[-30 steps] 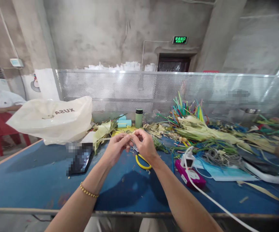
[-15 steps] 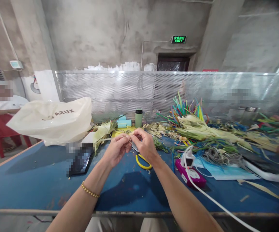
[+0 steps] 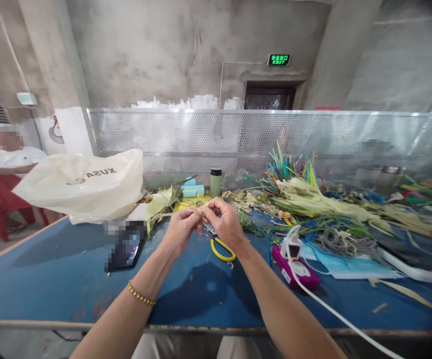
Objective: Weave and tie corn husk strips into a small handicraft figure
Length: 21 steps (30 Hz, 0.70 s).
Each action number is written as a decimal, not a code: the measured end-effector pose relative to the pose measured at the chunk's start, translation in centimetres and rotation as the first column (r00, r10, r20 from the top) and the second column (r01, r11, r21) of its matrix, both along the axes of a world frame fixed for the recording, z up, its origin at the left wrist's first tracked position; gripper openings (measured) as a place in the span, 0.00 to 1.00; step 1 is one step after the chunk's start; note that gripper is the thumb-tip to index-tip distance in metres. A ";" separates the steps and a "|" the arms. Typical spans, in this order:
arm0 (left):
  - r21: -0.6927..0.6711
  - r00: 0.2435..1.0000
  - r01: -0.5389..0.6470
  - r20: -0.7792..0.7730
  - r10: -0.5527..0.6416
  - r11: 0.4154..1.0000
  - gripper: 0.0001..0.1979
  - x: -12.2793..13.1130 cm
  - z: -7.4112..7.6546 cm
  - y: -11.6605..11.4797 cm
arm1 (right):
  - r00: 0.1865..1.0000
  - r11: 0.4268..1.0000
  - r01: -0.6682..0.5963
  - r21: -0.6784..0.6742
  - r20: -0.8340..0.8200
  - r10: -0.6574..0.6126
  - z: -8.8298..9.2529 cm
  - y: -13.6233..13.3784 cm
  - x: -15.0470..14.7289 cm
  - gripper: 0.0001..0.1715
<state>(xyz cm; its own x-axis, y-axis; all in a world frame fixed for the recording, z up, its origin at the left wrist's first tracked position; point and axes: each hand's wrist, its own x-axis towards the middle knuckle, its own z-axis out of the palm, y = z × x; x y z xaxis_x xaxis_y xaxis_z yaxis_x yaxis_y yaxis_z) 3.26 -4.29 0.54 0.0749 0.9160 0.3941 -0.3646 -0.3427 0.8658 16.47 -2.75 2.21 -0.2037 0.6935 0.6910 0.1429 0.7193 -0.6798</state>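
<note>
My left hand (image 3: 182,227) and my right hand (image 3: 223,222) meet fingertip to fingertip above the middle of the blue table. Both are closed in a pinch; what lies between the fingertips is too small and covered to make out, though it looks pale. Just below my right hand lies a pair of scissors with yellow handles (image 3: 223,250), its blades partly hidden by the hands. Pale green corn husks (image 3: 161,202) lie beyond my left hand. A yellow sheet (image 3: 182,205) shows behind the fingers.
A white plastic bag (image 3: 84,184) and a phone (image 3: 126,247) are at left. A green bottle (image 3: 216,182) stands behind. On the right are more husks (image 3: 313,197), wire coils (image 3: 345,243), a purple power strip (image 3: 296,269) with a white cable, and a blue mask (image 3: 358,264).
The view has shifted slightly. My hands stay together in nearly the same pose, with the left fingers a little more curled. At the far left, the seated person has moved slightly.
</note>
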 end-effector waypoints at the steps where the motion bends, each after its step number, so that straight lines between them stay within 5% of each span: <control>1: -0.002 1.000 0.002 0.003 -0.002 1.000 0.08 -0.1 0.0 0.0 | 1.000 1.000 0.012 0.011 0.012 -0.012 0.0 0.1 0.0 0.10; 14: -0.016 0.981 -0.164 -0.110 0.161 0.986 0.02 -0.1 0.1 0.2 | 0.981 0.967 0.112 0.230 0.132 -0.145 -0.6 0.2 -0.3 0.09; 21: -0.011 0.987 -0.143 -0.078 0.142 0.990 0.02 0.2 0.1 0.3 | 1.000 1.000 0.007 -0.012 -0.022 -0.008 -0.5 -0.1 -0.7 0.07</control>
<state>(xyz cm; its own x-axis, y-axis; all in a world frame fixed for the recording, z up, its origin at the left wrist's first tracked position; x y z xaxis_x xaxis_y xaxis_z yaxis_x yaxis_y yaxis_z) 3.46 -4.03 0.63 -0.0270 0.9257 0.3772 -0.2451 -0.3719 0.8953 15.73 -2.83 1.71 -0.1833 0.7034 0.6868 0.1331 0.7099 -0.6916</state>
